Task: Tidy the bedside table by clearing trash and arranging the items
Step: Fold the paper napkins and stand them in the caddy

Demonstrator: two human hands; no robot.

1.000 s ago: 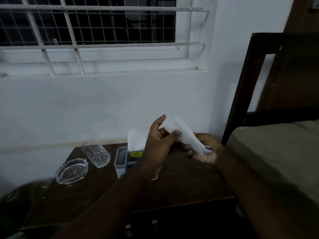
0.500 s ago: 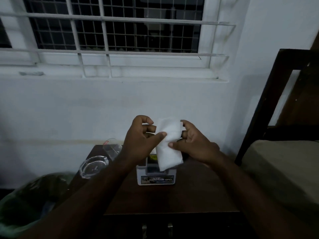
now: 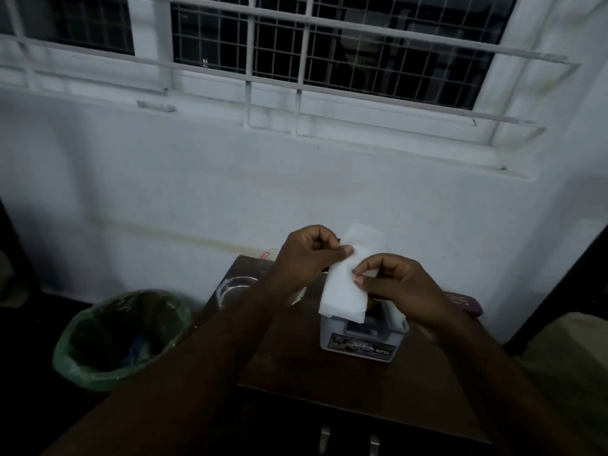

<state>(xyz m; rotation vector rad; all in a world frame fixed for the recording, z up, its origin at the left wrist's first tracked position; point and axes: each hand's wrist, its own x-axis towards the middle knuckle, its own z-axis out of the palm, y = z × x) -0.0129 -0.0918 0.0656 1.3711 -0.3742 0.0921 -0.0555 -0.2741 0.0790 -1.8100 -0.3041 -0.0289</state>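
The tissue [image 3: 345, 287], spread out a second ago, is now folded narrower, pinched between left hand [image 3: 306, 255] and right hand [image 3: 394, 284] fingers, just above the tissue box [image 3: 362, 343] — probably getting tucked back.

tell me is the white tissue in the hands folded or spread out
Folded. The tissue hangs as a narrow strip with a doubled lower edge, pinched between the left hand and right hand.

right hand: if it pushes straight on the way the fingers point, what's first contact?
The white tissue already pinched by the right hand; past it, likely the left hand. Depth unclear.
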